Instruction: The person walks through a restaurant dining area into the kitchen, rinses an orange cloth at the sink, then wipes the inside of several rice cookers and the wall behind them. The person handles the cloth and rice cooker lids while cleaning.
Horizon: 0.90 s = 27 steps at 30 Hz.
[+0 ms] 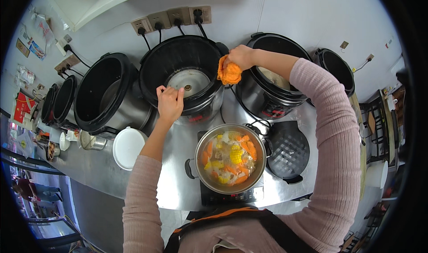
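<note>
My left hand rests on the near rim of a large electric cooker, its fingers curled over the edge. The cooker has no lid or inner pot, and its round metal heating plate with a central button shows at the bottom. My right hand grips a bunched orange cloth against the right side of the same rim. Below my hands, a steel pot holds broth with carrot pieces and corn pieces. It stands on a black induction cooktop with a lit display.
More open cookers stand to the left and right. A white round tub and a black waffle-patterned appliance flank the pot on the steel counter. Power cords trail between the cookers; wall sockets are behind.
</note>
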{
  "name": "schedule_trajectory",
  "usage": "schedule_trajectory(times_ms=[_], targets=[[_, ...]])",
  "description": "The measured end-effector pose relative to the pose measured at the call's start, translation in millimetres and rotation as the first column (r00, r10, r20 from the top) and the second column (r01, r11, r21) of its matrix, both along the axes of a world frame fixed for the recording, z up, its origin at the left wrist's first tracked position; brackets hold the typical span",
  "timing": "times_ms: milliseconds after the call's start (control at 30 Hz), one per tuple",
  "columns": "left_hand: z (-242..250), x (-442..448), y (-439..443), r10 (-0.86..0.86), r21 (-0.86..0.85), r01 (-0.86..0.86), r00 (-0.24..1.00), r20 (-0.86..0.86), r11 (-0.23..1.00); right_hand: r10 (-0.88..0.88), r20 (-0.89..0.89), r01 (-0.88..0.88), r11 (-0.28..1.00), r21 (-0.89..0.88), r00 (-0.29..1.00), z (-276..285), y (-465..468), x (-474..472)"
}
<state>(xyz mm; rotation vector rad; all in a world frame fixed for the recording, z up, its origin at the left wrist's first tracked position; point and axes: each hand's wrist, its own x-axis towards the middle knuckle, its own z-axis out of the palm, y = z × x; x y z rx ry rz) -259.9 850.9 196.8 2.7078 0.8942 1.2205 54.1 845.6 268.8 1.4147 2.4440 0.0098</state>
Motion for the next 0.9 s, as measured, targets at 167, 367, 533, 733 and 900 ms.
schedule_trajectory(times_ms=[167,367,533,733,900], targets=[[-1,10,2,-0.006,0.002,0.006,1.0,0.021,1.0,-0.001,0.158,-0.01,0.998,0.069,0.987,-5,35,29],[3,7,3,0.052,0.008,-0.052,0.998,-0.024,0.999,-0.001,-0.053,0.001,1.0,-0.005,0.999,-11,21,24],[2,6,1,0.052,0.005,-0.052,0.998,-0.024,0.999,0.041,-0.141,-0.038,0.999,0.02,0.989,-12,1,14],[7,3,2,-0.031,-0.019,0.031,1.0,-0.002,0.999,0.139,0.39,-0.244,0.941,0.235,0.91,-18,48,19],[2,5,5,-0.06,-0.022,0.061,0.998,0.021,0.998,0.264,0.484,-0.419,0.874,0.246,0.834,-13,99,31]])
